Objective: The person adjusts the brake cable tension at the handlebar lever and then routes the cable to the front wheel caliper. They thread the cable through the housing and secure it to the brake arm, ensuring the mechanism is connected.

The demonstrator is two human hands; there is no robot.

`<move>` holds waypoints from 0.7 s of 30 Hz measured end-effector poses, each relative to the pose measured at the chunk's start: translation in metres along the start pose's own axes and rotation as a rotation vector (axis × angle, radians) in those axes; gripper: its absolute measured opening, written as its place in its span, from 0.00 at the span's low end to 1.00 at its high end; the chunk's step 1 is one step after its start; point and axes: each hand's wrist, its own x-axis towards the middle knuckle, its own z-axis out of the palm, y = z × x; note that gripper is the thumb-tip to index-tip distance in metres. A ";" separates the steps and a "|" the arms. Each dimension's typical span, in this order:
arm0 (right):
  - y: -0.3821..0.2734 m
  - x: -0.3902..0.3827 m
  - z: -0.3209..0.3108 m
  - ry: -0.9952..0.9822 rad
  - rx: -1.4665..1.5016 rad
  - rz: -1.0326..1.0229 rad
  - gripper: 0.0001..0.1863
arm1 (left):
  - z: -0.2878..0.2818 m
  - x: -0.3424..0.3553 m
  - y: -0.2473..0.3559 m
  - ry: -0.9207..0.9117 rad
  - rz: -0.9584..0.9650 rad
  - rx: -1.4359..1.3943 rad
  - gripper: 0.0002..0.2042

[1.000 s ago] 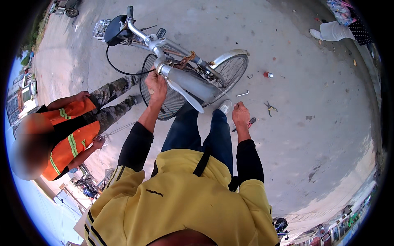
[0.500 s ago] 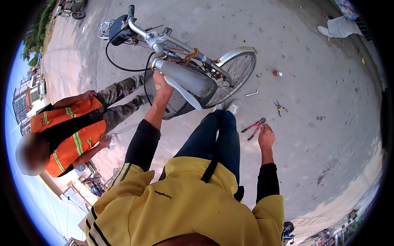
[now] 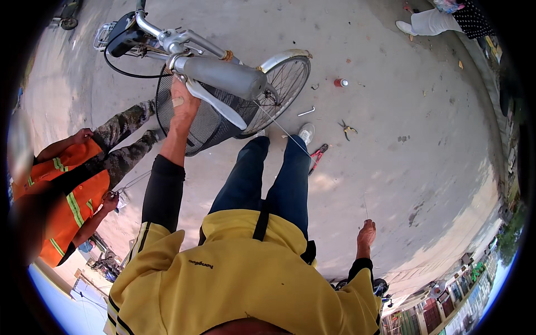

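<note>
My left hand [image 3: 183, 100] grips the silver bicycle [image 3: 192, 39] below its grey cylindrical part [image 3: 223, 78], beside a white elongated piece [image 3: 215, 103] and the black mesh basket [image 3: 184, 128]. My right hand [image 3: 366, 234] is closed on a thin wire [image 3: 285, 132] at lower right, pulled out from the bicycle. Near my feet lie red-handled cutters [image 3: 316, 159], yellow-handled pliers [image 3: 347, 129], a bent metal tool [image 3: 306, 111] and a red can [image 3: 341, 82].
A person in an orange vest [image 3: 78, 206] stands close at left, holding wire. Another person's white-clad leg [image 3: 430, 22] shows at top right. A dark two-wheeler [image 3: 68, 22] stands at top left on the concrete ground [image 3: 424, 156].
My right hand has moved right and down, away from the bicycle, drawing the wire out. My left hand stays on the bicycle, which has shifted in view.
</note>
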 end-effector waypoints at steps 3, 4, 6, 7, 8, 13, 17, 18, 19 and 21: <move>0.067 -0.014 -0.014 0.028 0.002 0.056 0.09 | -0.006 0.007 -0.009 -0.044 0.014 0.116 0.11; 0.089 -0.029 -0.032 0.043 0.006 0.104 0.10 | -0.010 0.008 -0.012 -0.049 0.034 0.180 0.11; 0.148 -0.055 -0.027 0.085 0.033 0.224 0.13 | 0.003 0.011 -0.026 -0.035 0.096 0.245 0.09; 0.181 -0.068 -0.016 0.111 -0.037 0.204 0.10 | 0.003 0.015 -0.013 -0.025 0.123 0.283 0.10; 0.208 -0.074 -0.004 0.104 -0.004 0.241 0.11 | 0.006 0.023 0.028 -0.013 0.136 0.294 0.10; 0.340 -0.032 -0.022 0.146 0.014 0.259 0.17 | -0.011 0.003 0.090 0.055 -0.137 0.206 0.13; 0.349 0.020 -0.022 0.085 -0.014 0.206 0.16 | -0.005 0.011 0.083 0.023 -0.158 0.162 0.14; 0.359 0.050 -0.031 0.070 -0.013 0.138 0.17 | -0.007 0.008 0.076 0.055 -0.150 0.252 0.15; 0.375 0.080 -0.047 0.073 -0.047 0.040 0.19 | -0.010 0.000 0.051 0.057 -0.180 0.228 0.15; 0.340 0.142 -0.012 -0.040 0.383 0.144 0.19 | -0.002 0.009 0.074 0.043 -0.181 0.283 0.16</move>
